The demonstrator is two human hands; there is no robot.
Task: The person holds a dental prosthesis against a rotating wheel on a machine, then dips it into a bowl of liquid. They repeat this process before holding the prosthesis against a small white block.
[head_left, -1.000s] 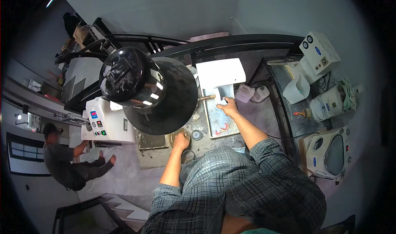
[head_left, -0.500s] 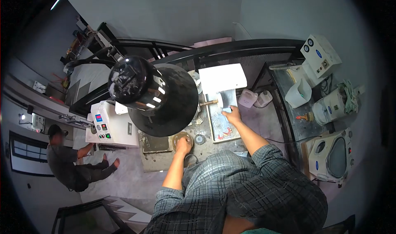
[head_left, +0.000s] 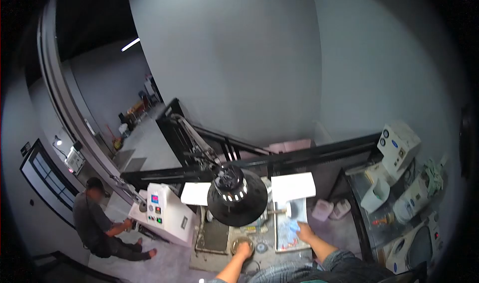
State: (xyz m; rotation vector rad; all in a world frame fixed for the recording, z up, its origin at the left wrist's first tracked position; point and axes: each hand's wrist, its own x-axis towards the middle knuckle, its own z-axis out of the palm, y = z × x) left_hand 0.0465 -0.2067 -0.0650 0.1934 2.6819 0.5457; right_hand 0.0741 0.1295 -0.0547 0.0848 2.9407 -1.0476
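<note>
My left hand (head_left: 243, 250) is closed, with its fingers down in a round dish (head_left: 234, 244) on the bench; whatever it may hold is hidden. A small grey round disc (head_left: 261, 247) lies just right of it. My right hand (head_left: 305, 232) reaches over a white tray (head_left: 277, 243) and is closed on a light-blue piece (head_left: 293, 228), which looks soft but is too small to identify. A white wheel (head_left: 293, 210) on a brass-coloured spindle (head_left: 277, 212) stands above that hand, apart from it. Small red pieces (head_left: 290, 244) lie in the tray.
A black lamp (head_left: 237, 200) hangs over the bench. Left of it stand a dark slab (head_left: 213, 235) and a white control box (head_left: 167, 213), where another person (head_left: 92, 223) works. Plastic jugs (head_left: 323, 210) sit behind the tray. At right, a side table holds a white pitcher (head_left: 375, 195) and machines.
My view has tilted up, so the bench appears lower. My right hand and the light-blue piece have moved from close to the wheel to nearer the red pieces. My left hand stays at the dish.
</note>
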